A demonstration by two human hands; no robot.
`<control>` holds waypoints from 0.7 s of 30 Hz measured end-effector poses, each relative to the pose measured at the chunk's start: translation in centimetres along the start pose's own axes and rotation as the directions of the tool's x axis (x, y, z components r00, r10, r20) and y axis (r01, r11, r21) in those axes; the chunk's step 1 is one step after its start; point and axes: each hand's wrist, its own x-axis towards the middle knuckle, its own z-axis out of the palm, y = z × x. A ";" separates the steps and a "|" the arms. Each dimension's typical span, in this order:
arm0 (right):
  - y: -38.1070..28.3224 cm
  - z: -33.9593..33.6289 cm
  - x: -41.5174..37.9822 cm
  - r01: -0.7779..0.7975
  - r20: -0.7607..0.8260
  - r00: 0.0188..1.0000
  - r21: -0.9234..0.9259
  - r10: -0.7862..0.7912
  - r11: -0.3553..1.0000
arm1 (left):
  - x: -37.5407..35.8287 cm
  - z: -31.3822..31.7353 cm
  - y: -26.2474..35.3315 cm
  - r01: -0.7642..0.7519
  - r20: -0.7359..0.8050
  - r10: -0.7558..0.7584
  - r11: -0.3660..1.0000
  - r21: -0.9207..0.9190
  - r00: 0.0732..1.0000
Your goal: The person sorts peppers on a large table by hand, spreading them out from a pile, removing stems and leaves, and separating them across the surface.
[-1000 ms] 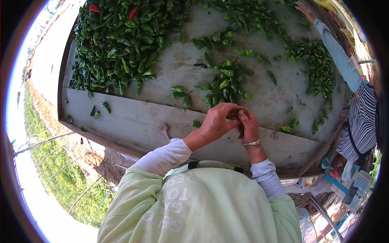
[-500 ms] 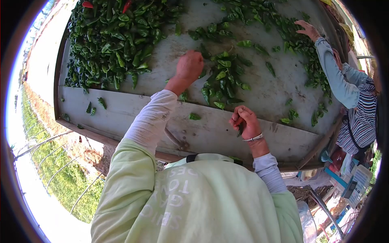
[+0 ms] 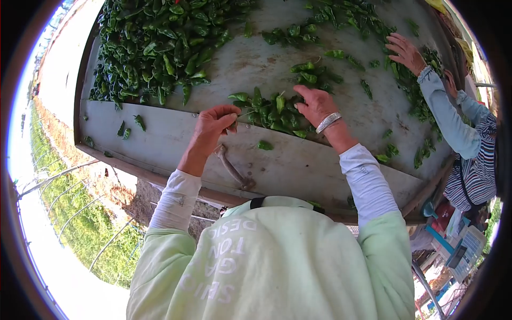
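Several green peppers [image 3: 274, 109] lie in a small loose heap on the grey metal table, near the seam of its front panel. My right hand [image 3: 321, 109], with a bracelet at the wrist, reaches over the heap's right side, its index finger and thumb apart. At the heap's left, my left hand [image 3: 213, 125] is closed in a pinch above the front panel. A small dark bit shows under its fingertips, too hidden to name. One loose green pepper [image 3: 264, 145] rests on the panel between my hands.
A large pile of green peppers [image 3: 154, 58] covers the table's far left. More green peppers [image 3: 330, 13] lie at the back and along the right side. Another person's hand [image 3: 406, 53] is over those on the right. A curved metal handle [image 3: 232, 168] sticks up from the front panel.
My left hand has come back toward me and to the left. My right hand has moved up to the heap, and the dark thing in it no longer shows. Some heap peppers lie nearer me.
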 end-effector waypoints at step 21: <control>-2.1 -2.0 -6.8 -0.294 0.391 0.884 0.891 0.257 -0.345 | -1.3 1.8 -4.3 -0.217 -0.186 0.274 0.936 0.278 0.944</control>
